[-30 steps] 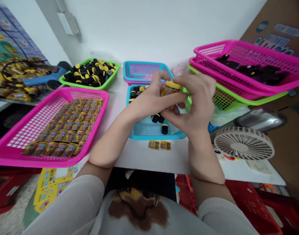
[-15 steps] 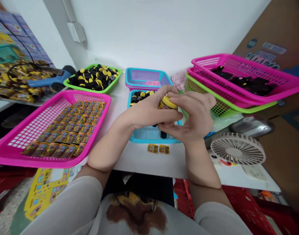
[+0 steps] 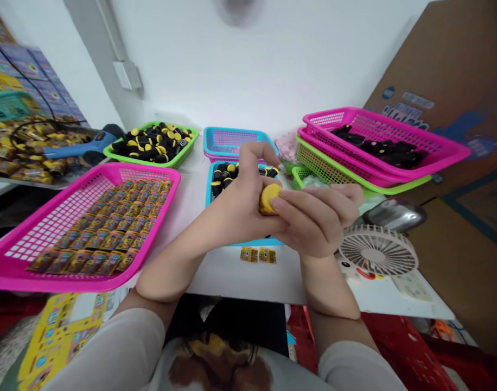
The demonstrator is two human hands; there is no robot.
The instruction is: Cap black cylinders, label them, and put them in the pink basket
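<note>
Between my two hands, above the front of a blue basket (image 3: 210,190), is a small yellow-capped container (image 3: 269,199). My left hand (image 3: 244,201) is wrapped round its body, with the index finger arched up. The fingertips of my right hand (image 3: 317,217) press against the cap's side, so both hands are closed on it. Most of the container's body is hidden by my fingers. Beneath, the blue basket holds several black-and-yellow containers (image 3: 222,176). Two small printed yellow packets (image 3: 249,254) lie side by side on the white table (image 3: 240,282) in front of it.
At left, a pink basket (image 3: 173,201) holds rows of wrapped containers. Behind it are a green basket (image 3: 193,142) of black-and-yellow pieces and a blue heat gun (image 3: 81,149). Stacked pink baskets (image 3: 427,136), a fan (image 3: 378,251) and a metal bottle (image 3: 395,214) stand at right.
Both hands have come lower and nearer to me with the container. It has turned so that its yellow cap faces me. The camera view has shifted slightly.
</note>
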